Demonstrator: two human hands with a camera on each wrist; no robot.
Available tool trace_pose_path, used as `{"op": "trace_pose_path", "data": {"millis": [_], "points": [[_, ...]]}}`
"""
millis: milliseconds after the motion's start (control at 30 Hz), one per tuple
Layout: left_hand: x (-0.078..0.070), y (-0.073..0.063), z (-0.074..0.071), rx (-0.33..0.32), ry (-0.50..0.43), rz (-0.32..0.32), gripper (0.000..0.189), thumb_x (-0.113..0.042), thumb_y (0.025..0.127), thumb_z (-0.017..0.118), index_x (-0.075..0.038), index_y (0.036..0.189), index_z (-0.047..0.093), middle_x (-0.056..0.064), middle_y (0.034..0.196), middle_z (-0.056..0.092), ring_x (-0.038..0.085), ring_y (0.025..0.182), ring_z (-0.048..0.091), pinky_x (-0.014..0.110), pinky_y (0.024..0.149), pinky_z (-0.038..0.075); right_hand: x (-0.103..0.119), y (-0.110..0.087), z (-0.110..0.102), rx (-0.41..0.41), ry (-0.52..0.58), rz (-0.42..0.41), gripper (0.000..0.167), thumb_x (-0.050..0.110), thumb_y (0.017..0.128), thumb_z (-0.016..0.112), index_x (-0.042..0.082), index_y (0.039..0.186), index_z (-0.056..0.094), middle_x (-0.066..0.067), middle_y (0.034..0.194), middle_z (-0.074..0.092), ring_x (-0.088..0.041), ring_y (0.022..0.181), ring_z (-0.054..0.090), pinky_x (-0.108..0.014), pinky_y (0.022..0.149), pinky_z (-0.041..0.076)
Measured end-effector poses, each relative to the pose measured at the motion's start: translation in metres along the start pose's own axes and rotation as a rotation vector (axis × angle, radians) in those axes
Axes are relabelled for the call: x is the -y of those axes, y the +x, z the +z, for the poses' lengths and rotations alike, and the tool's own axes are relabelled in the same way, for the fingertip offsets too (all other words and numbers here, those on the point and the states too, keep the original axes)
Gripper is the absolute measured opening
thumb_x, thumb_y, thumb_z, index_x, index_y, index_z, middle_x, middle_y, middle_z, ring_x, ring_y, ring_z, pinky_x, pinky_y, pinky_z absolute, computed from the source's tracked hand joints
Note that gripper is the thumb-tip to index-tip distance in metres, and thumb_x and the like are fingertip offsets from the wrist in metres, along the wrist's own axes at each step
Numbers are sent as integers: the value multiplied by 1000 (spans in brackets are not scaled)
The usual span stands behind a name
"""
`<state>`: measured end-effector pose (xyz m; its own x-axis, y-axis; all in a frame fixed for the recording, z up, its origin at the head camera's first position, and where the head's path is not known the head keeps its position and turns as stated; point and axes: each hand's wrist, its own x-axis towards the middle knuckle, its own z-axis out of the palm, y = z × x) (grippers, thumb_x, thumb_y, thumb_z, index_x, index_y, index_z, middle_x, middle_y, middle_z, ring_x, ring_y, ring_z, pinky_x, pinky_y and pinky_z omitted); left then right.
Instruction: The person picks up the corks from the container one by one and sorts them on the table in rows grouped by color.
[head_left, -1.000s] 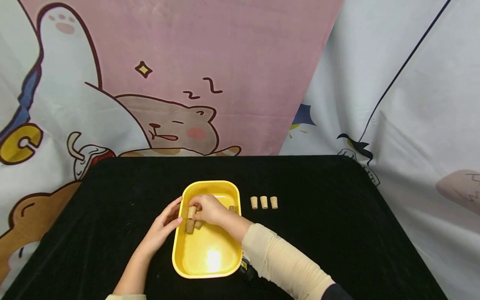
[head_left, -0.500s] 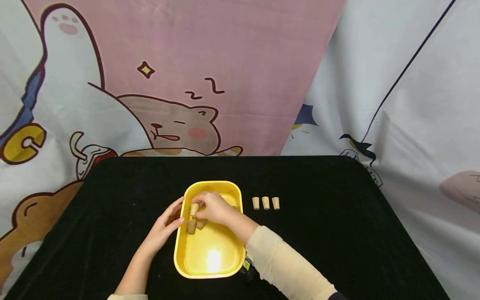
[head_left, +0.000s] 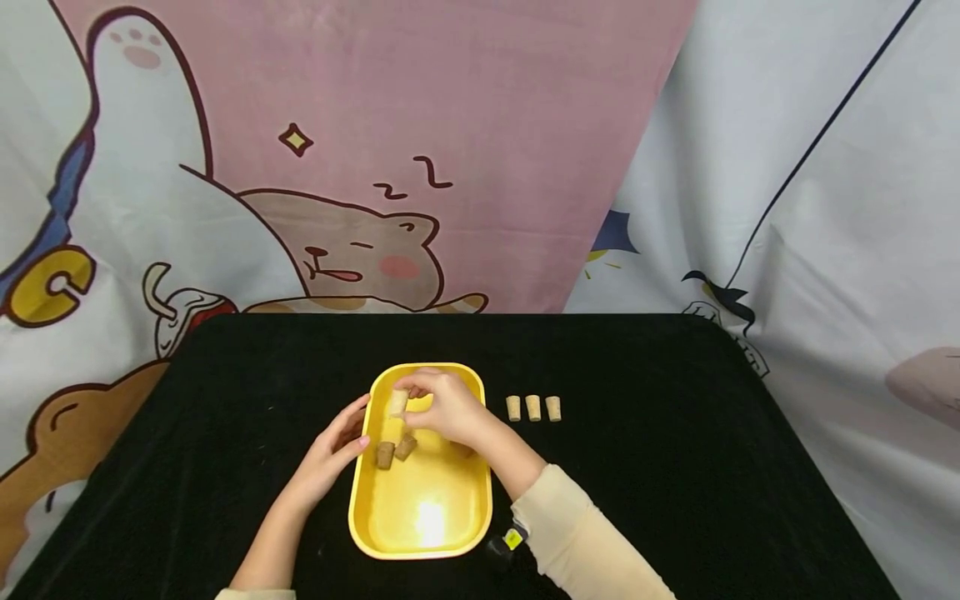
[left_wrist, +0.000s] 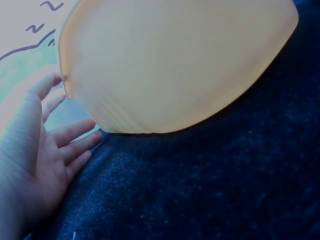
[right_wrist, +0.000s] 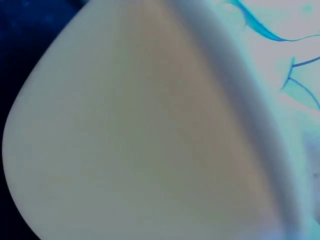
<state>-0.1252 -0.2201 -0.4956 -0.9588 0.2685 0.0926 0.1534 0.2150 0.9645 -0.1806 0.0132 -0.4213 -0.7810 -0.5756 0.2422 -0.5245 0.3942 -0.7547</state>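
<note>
Over the far part of a yellow tray (head_left: pixel 420 554), my right hand (head_left: pixel 450 410) pinches a light cork stopper (head_left: pixel 398 403) between thumb and fingers. Two darker stoppers, one on the left (head_left: pixel 385 456) and a tilted one beside it (head_left: pixel 406 447), lie on the tray floor below. Part of another brown stopper (head_left: pixel 463 450) shows under the right wrist. My left hand (head_left: pixel 327 454) rests against the tray's left side, its fingers fairly straight; the left wrist view shows those fingers (left_wrist: pixel 75 132) touching the outer wall. A blurred pale surface fills most of the right wrist view, hiding the right fingers.
Three light cork stoppers (head_left: pixel 533 407) stand in a row on the black cloth (head_left: pixel 637 467), right of the tray. A small dark object with a yellow-green patch (head_left: pixel 513 539) sits by the right cuff. A printed curtain (head_left: pixel 510 125) hangs behind the table.
My right hand has lifted the light stopper up and to the right, away from the two darker ones. The left hand stays at the tray's side. The view has shifted slightly.
</note>
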Motion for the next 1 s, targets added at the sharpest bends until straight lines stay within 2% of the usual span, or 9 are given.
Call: {"op": "trace_pose_path", "data": {"millis": [133, 367, 467, 600, 700, 833, 1000], "points": [[0, 0, 1, -7, 2, -4, 55, -15, 98, 54, -15, 149, 32, 20, 142, 43, 37, 124, 46, 20, 92, 41, 4, -9, -11, -50, 34, -46, 34, 6, 77, 76, 6, 111, 68, -1, 103, 63, -26, 93, 60, -39, 85, 51], [-1, 0, 1, -17, 26, -5, 55, -16, 98, 54, -15, 149, 33, 20, 142, 44, 36, 124, 47, 20, 92, 40, 7, -30, -35, -116, 52, -65, 35, 6, 76, 76, 10, 110, 69, 6, 103, 62, -22, 93, 60, -29, 81, 51], [-2, 0, 0, -14, 27, -3, 55, -15, 98, 54, -15, 149, 33, 20, 142, 44, 36, 123, 47, 20, 92, 41, 6, -41, -47, -146, 48, -56, 36, 5, 75, 76, 11, 110, 69, 7, 104, 62, -18, 93, 59, -29, 81, 51], [-3, 0, 0, -12, 22, -9, 55, -16, 98, 54, -15, 149, 33, 20, 142, 43, 36, 124, 46, 20, 91, 40, 3, -55, -62, -191, 33, -51, 38, 3, 73, 76, 11, 109, 69, 6, 107, 62, -12, 94, 58, -39, 79, 53], [-3, 0, 0, -12, 24, -12, 55, -16, 98, 54, -15, 149, 33, 20, 142, 43, 36, 125, 46, 19, 92, 40, -2, -65, -74, -232, 13, -60, 38, 0, 73, 76, 11, 108, 69, 5, 107, 63, -13, 94, 59, -40, 79, 53], [-2, 0, 0, -13, 30, -8, 55, -16, 98, 54, -15, 149, 32, 20, 142, 43, 36, 124, 47, 28, 94, 43, -8, -78, -88, -290, -18, -36, 38, -2, 72, 76, 13, 107, 69, 6, 107, 63, -13, 93, 60, -33, 80, 52], [-2, 0, 0, -12, 26, -13, 55, -17, 98, 54, -16, 149, 32, 20, 143, 43, 36, 124, 47, 47, 97, 42, -17, -94, -104, -347, -14, 10, 42, -6, 72, 73, 12, 109, 69, 4, 109, 63, -18, 96, 60, -40, 81, 52]]}}
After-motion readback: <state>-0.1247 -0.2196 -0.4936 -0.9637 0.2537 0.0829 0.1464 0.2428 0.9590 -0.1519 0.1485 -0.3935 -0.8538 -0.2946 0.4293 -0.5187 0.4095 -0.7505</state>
